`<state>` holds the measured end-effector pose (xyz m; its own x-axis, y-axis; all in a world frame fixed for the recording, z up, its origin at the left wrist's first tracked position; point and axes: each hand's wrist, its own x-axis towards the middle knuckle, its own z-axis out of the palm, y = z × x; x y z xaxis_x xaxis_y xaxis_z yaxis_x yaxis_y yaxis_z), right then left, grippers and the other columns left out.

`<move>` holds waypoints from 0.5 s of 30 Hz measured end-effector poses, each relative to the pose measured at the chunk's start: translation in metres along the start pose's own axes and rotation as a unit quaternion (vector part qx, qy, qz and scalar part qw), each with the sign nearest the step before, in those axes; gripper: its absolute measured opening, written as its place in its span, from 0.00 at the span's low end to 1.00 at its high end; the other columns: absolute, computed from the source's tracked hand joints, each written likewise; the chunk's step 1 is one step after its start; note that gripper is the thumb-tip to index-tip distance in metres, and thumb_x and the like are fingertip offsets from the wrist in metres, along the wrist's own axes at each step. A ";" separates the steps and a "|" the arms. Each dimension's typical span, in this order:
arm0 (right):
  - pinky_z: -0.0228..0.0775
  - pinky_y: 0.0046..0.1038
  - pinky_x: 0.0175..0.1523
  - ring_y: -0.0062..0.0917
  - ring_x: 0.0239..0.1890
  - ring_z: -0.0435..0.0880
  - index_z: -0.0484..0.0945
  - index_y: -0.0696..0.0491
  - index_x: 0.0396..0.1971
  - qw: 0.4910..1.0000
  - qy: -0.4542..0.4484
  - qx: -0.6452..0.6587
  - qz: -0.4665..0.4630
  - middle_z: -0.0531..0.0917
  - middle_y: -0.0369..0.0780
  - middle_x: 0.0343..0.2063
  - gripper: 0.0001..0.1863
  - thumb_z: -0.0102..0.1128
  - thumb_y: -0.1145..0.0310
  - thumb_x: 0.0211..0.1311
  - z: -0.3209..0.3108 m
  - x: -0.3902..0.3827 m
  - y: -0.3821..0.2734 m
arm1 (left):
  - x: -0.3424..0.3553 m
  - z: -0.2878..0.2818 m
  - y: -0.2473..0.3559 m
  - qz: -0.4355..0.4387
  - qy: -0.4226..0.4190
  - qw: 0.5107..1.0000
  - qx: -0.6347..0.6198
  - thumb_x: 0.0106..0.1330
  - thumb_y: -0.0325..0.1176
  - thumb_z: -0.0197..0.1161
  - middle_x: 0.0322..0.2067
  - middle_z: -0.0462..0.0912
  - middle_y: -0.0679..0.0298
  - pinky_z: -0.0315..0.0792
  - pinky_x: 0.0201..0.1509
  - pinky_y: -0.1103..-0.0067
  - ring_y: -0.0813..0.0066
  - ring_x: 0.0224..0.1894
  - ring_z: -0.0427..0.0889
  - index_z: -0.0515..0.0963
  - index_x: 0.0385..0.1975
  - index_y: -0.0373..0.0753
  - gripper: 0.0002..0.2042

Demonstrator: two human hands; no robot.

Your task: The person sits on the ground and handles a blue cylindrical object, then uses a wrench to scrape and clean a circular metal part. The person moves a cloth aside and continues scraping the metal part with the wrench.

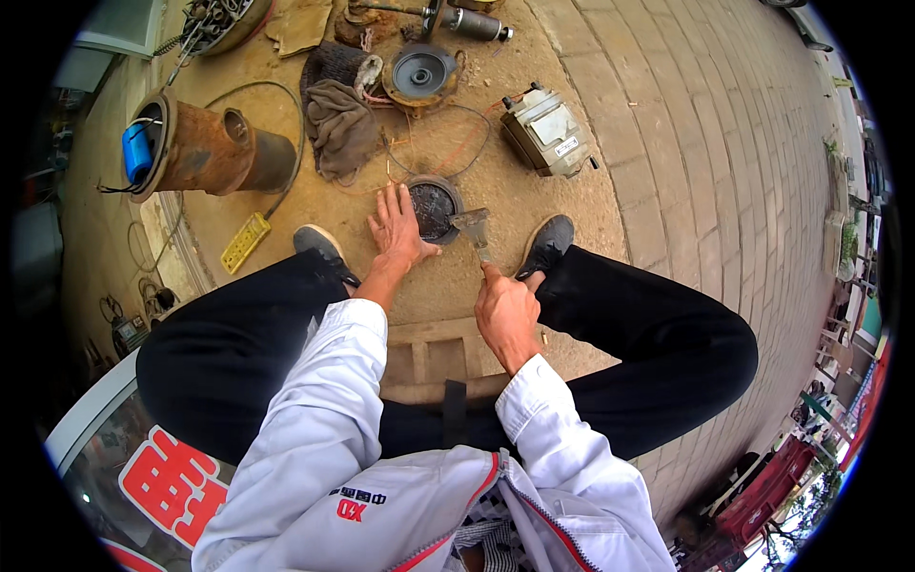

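Note:
Between my feet lies a round dark metal part (pixel 434 211) with a raised rim and a black, greasy-looking inside. My left hand (pixel 396 229) rests on its left edge, fingers stretched out and spread. In my right hand (pixel 508 310) is a putty knife (pixel 474 232), my fingers wrapped round its handle. The wide blade meets or hangs just over the right rim of the part; I cannot tell which. Dark stuff inside the part hides its bottom.
A rusty cylindrical housing (pixel 205 148) lies at the left, a blue capacitor-like cylinder (pixel 136 153) at its mouth. Nearby are a yellow power strip (pixel 246 242), a dark rag (pixel 340 124), a round flanged part (pixel 420 74) and a grey boxy meter (pixel 548 132). Thin wires cross the ground.

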<state>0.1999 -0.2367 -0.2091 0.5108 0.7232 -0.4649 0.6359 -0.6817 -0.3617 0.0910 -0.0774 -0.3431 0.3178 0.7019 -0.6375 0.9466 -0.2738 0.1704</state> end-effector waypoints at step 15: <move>0.78 0.49 0.37 0.51 0.31 0.86 0.77 0.53 0.58 0.997 -0.062 -0.015 -0.047 0.84 0.56 0.30 0.23 0.51 0.71 0.62 0.020 -0.004 -0.014 | -0.002 -0.001 -0.013 -0.017 0.047 0.999 -0.003 0.33 0.49 0.85 0.74 0.41 0.50 0.47 0.75 0.49 0.46 0.76 0.42 0.42 0.75 0.43 0.69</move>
<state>0.1768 -0.2322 -0.2182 0.3748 0.7628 -0.5270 0.6947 -0.6075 -0.3851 0.0784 -0.0749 -0.3435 0.2898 0.7698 -0.5687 0.9569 -0.2461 0.1545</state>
